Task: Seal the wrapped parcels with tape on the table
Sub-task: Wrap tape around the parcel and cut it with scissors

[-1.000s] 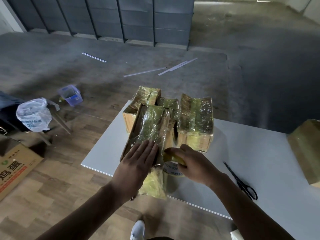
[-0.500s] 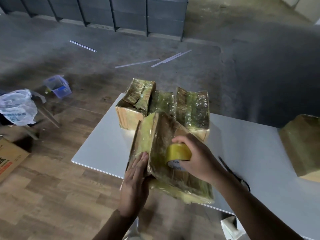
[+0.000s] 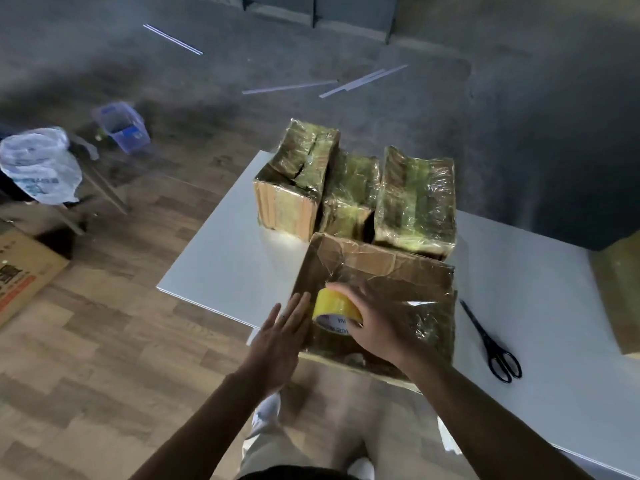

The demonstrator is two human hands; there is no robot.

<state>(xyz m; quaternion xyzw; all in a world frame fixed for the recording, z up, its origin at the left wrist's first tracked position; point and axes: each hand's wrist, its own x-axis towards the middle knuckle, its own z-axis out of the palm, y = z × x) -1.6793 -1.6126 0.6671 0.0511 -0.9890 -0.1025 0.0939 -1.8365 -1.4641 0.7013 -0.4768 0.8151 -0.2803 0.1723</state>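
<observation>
At lower centre, the right hand (image 3: 377, 327) grasped the yellow tape roll (image 3: 334, 308) in its fingers atop the wrapped parcel (image 3: 381, 268) at the near edge of the surface (image 3: 225, 268), the left hand (image 3: 280, 337) flat and released beside it, where a hard pull might have dragged the parcel off.

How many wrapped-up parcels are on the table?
5. Back-left parcel, back-middle parcel, back-right parcel, front parcel under the right hand, and an edge parcel cut off at right. Others may be hidden.
</observation>
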